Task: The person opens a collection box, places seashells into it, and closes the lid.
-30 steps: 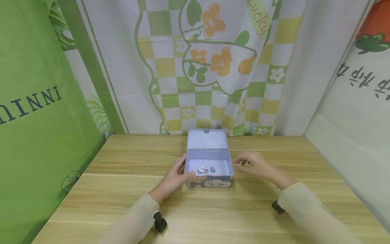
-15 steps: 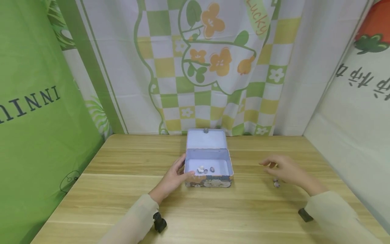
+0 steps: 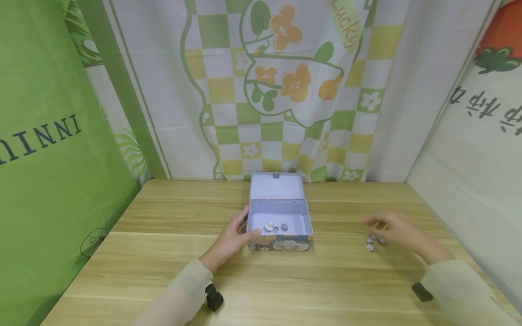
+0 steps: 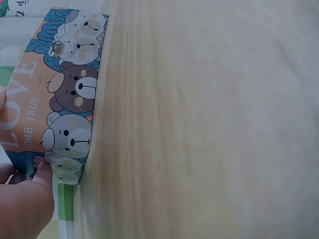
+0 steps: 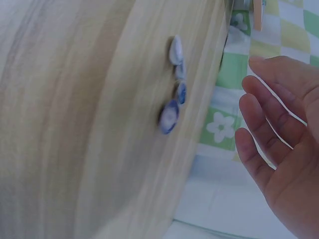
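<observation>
A small tin box (image 3: 279,244), its pale lid (image 3: 277,188) raised at the back, stands on the table in the head view. My left hand (image 3: 230,235) grips its front left corner, thumb on the front and fingers along the side. Cartoon bears cover the box front (image 4: 75,89) in the left wrist view. Inside the box lie several small shells (image 3: 284,227). To the right, my right hand (image 3: 397,231) hovers over several more shells (image 3: 370,247) with its fingers loosely bent. The right wrist view shows purple and white shells (image 5: 169,117) beside that hand, apart from it.
The wooden table (image 3: 171,280) reaches to a checked curtain (image 3: 228,131) close behind the box lid. A green cloth (image 3: 49,190) hangs at the left and a white cloth (image 3: 473,181) at the right.
My right hand has moved from the box's right side out to the right, over the shells on the table, uncovering some of them. The left hand and the box have stayed put.
</observation>
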A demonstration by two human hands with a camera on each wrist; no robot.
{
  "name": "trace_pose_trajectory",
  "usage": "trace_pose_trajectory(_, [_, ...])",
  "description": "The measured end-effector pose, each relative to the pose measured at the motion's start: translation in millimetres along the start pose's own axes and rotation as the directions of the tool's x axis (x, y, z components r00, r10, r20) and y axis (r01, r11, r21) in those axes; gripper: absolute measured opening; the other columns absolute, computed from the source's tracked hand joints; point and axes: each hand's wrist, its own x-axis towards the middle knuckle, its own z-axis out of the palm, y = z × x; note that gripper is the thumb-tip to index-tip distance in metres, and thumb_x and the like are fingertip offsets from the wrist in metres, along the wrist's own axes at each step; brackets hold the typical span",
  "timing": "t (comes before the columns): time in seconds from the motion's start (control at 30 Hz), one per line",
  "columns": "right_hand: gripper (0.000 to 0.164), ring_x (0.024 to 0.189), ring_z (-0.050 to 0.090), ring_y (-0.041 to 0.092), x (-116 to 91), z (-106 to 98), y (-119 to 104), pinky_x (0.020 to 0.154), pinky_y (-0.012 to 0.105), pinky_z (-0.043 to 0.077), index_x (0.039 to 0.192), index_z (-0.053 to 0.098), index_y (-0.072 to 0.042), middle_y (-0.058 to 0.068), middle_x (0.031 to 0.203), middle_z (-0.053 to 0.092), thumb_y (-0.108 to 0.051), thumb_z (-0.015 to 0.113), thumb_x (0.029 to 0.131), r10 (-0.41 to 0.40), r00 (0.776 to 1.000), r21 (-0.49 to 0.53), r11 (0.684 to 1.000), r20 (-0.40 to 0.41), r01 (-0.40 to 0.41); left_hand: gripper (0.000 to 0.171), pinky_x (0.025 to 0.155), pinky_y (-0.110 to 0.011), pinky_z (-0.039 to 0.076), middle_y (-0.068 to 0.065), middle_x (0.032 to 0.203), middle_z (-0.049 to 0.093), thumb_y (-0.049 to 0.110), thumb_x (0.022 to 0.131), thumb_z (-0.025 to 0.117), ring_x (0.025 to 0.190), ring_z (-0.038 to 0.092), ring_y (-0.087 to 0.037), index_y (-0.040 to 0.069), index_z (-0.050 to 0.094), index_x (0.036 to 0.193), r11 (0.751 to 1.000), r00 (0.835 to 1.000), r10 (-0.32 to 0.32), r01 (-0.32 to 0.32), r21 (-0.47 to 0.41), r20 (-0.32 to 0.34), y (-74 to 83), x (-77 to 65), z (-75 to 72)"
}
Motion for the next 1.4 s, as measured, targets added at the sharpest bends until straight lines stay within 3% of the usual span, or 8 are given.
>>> trace_pose_trajectory(0.3, [0.027,0.088,0.067,0.022,-5,10,18,0.072,0.029,0.057,0.113,0.072,0.000,0.012,0.107,0.072,-0.011,0.076,0.088,0.046,0.998,0.029,0.998,0.047,-0.048,0.083,0.120,-0.049,0.023,-0.014,0.166,0.013,0.009,0.096,0.068,0.150,0.016,-0.038,0.006,0.016,0.160,1.000,1.000,0.005,-0.005,-0.004,0.010,0.4,0.0,-0.1])
trace_pose_trajectory(0.53, [0.024,0.096,0.068,0.040,-6,17,28,0.083,0.056,0.057,0.109,0.072,0.004,0.022,0.110,0.070,-0.006,0.074,0.087,0.033,0.996,0.064,0.997,0.089,-0.039,0.081,0.120,-0.049,0.022,-0.013,0.166,0.012,0.008,0.097,0.067,0.150,0.015,-0.037,0.008,0.016,0.161,1.000,1.000,0.009,-0.009,-0.024,0.017,0.9,-0.2,1.2])
trace_pose_trajectory(0.63, [0.023,0.099,0.066,0.045,-5,18,31,0.086,0.060,0.055,0.108,0.072,0.004,0.024,0.110,0.070,-0.003,0.074,0.086,0.028,0.995,0.049,0.998,0.091,-0.032,0.082,0.120,-0.049,0.022,-0.013,0.166,0.012,0.008,0.097,0.067,0.150,0.016,-0.037,0.008,0.016,0.161,1.000,1.000,0.007,-0.006,-0.028,0.014,0.8,-0.2,1.4])
trace_pose_trajectory(0.87, [0.020,0.102,0.064,0.045,-6,21,35,0.085,0.062,0.054,0.107,0.074,-0.002,0.020,0.111,0.070,-0.009,0.074,0.089,0.040,0.996,0.006,0.999,0.084,-0.040,0.082,0.120,-0.050,0.023,-0.014,0.166,0.013,0.009,0.096,0.068,0.149,0.017,-0.038,0.007,0.016,0.161,1.000,1.000,0.000,0.000,-0.023,0.008,1.9,-0.6,1.2])
trace_pose_trajectory(1.27, [0.018,0.097,0.066,0.043,-6,22,34,0.082,0.060,0.056,0.106,0.075,-0.001,0.019,0.107,0.071,-0.007,0.072,0.089,0.027,0.997,0.011,1.000,0.067,-0.028,0.083,0.120,-0.047,0.022,-0.011,0.166,0.012,0.009,0.096,0.068,0.150,0.016,-0.035,0.009,0.015,0.161,0.999,1.000,-0.012,0.013,-0.038,0.009,2.5,-1.1,0.4])
trace_pose_trajectory(1.4, [0.019,0.092,0.067,0.034,-5,20,32,0.078,0.052,0.059,0.108,0.074,-0.001,0.015,0.102,0.072,-0.008,0.072,0.090,0.048,0.996,0.023,0.998,0.069,-0.050,0.083,0.120,-0.047,0.021,-0.012,0.166,0.013,0.009,0.096,0.068,0.150,0.015,-0.036,0.009,0.016,0.161,0.999,1.000,-0.006,0.006,-0.035,0.010,-1.0,-0.5,-0.1])
